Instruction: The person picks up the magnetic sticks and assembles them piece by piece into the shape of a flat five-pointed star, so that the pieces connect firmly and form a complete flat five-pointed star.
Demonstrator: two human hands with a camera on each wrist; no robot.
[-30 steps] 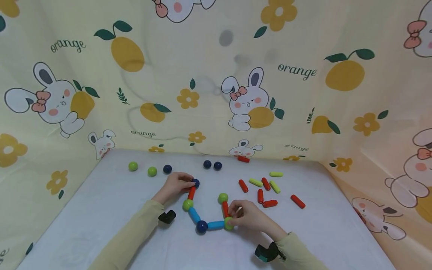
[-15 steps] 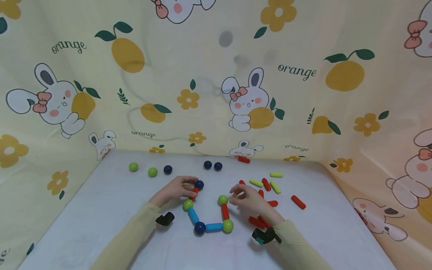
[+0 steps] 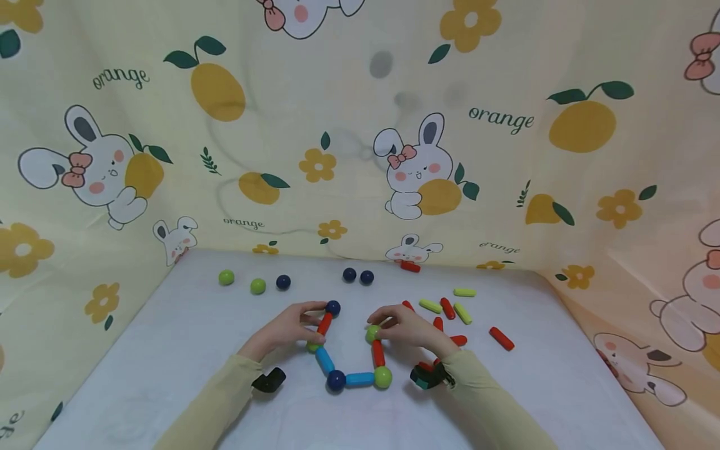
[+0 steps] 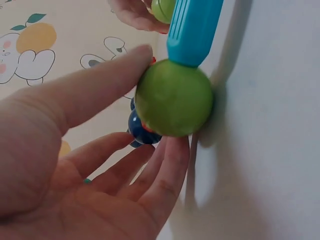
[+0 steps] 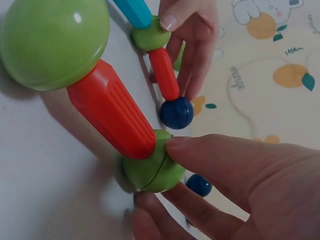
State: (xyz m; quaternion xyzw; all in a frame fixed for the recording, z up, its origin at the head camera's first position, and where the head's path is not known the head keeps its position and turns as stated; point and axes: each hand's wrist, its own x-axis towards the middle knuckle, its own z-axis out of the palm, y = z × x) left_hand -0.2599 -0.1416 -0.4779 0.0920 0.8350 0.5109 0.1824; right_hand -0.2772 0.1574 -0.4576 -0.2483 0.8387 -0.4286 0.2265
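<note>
Joined balls and rods form a U-shaped chain on the white table. At its bottom is a dark blue ball (image 3: pixel 336 380), with a blue rod (image 3: pixel 360 379) leading to the green corner ball (image 3: pixel 383 377). My left hand (image 3: pixel 285 330) holds the left side, its thumb on a green ball (image 4: pixel 175 97) and fingers curled behind. An index fingertip reaches the dark blue end ball (image 3: pixel 333 308) on top of a red rod (image 5: pixel 164 74). My right hand (image 3: pixel 409 326) pinches the green end ball (image 5: pixel 155 162) above another red rod (image 3: pixel 378 354) between thumb and fingers.
Loose red rods (image 3: pixel 501 338) and yellow-green rods (image 3: pixel 464 292) lie to the right, a few partly hidden by the right forearm. Along the back are loose green balls (image 3: pixel 258 286) and dark blue balls (image 3: pixel 349 275). A patterned cloth (image 3: pixel 349 81) hangs behind the table.
My right hand has let go of the right corner ball and moved up to the green end ball. My left hand's thumb has slid down from the blue end ball to the green ball.
</note>
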